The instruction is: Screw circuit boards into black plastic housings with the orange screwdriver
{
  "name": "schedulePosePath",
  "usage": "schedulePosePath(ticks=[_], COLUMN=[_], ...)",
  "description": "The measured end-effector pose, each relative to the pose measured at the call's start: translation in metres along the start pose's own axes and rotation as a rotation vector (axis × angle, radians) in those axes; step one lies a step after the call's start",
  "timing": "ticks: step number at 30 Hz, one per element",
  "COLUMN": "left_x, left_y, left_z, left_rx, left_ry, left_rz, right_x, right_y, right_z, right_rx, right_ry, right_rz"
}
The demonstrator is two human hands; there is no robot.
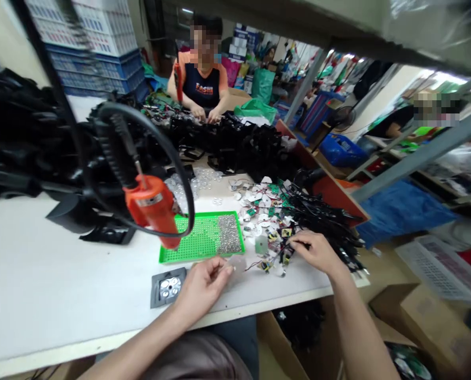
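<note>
My left hand (205, 285) is closed in a pinch on a pale, blurred disc-like piece (237, 266), just in front of a green perforated tray (191, 245). Small metal screws (230, 234) lie heaped at the tray's right end. Left of that hand, a dark grey square fixture (156, 295) holds several round silvery parts (171, 286). My right hand (314, 252) has thumb and forefinger together on a thin black cable (286, 246), over a pile of small circuit boards with wires (265, 265). Where the cable leads is hard to make out.
An orange electric screwdriver (152, 206) hangs from a coiled cord over the tray. Clear lenses (203, 179), white discs (263, 200) and black cables (318, 211) lie behind. Black plastic parts (243, 148) are heaped before a co-worker (203, 87). Cardboard boxes (433, 322) stand lower right.
</note>
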State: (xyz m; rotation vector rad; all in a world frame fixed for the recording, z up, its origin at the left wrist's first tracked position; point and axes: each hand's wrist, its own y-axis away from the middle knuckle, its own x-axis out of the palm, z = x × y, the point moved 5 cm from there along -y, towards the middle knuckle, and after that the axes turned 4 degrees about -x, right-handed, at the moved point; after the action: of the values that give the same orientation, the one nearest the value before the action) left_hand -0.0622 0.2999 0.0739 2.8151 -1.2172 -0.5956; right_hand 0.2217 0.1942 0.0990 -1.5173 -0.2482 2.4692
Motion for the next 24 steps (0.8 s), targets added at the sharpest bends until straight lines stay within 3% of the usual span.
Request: schedulePosePath(ticks=[2, 4, 8, 11, 14, 18, 20, 24], left_x=[-0.009, -0.016, -0.024, -0.031, -0.038, -0.047, -0.062, -0.1], left_y=[0.007, 0.013, 0.02, 0.024, 0.031, 0.053, 0.067, 0.088], left_z=[0.012, 0.02, 0.031, 0.043, 0.06, 0.08, 0.086, 0.095], left_rx=[-0.044, -0.08, -0.15, -0.234, -0.325, -0.371, -0.32, -0.053], left_ry=[-0.038, -0.048, 0.174, 0.422, 0.511, 0.449, 0.255, -0.225], left_rz=[-0.035, -0.074, -0.082, -0.099, -0.117, -0.067, -0.135, -0.394], right_x=[0.024, 0.048, 0.118, 0.154, 0.163, 0.155, 0.154, 0.162], right_y=[-0.003, -0.004, -0.001, 0.002, 0.005, 0.013, 0.017, 0.021], right_z=[0.022, 0.055, 0.131, 0.164, 0.177, 0.202, 0.212, 0.223], right_rx=[-0.006, 0.001, -0.021, 0.017, -0.057, -0.42, -0.521, -0.535], right_ry=[0.12, 0.132, -0.243, -0.418, -0.368, -0.127, -0.038, 0.07], right_rz=[0.031, -0.025, 0.108, 0.027, -0.162, -0.345, -0.366, -0.322])
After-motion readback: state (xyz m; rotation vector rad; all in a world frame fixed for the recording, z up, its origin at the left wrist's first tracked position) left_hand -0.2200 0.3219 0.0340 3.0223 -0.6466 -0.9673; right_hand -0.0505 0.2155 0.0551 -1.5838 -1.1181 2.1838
